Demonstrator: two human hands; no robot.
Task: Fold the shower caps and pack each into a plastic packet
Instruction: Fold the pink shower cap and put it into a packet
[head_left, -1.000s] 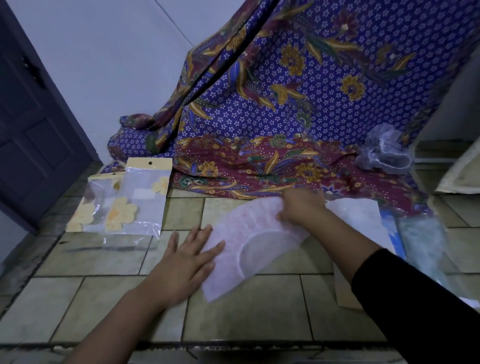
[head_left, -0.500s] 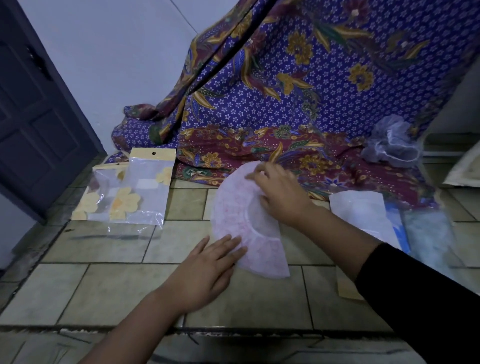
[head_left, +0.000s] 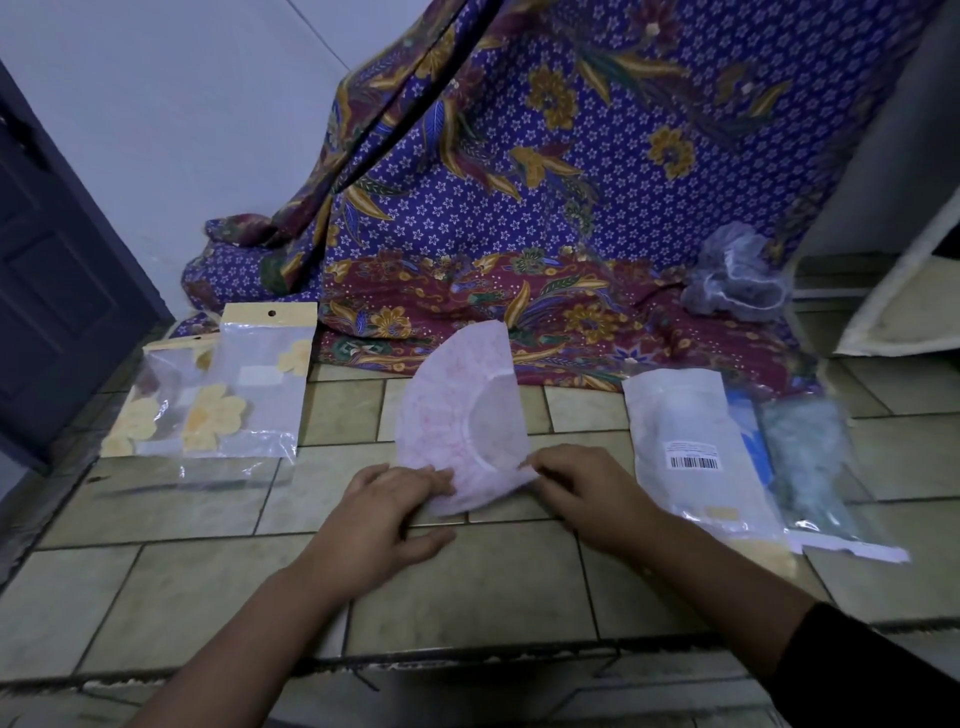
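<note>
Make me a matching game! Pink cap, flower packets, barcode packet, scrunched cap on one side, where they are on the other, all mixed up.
1 pink shower cap
2 flower packets
3 barcode packet
4 scrunched cap

A on the patterned cloth
B floor, far left
C held by left hand and right hand
D floor, right side

Pairs: 1-C, 2-B, 3-D, 4-A

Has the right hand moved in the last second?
Yes. The right hand has come back from the edge of the cloth toward the person and now pinches the cap at its near corner.
</note>
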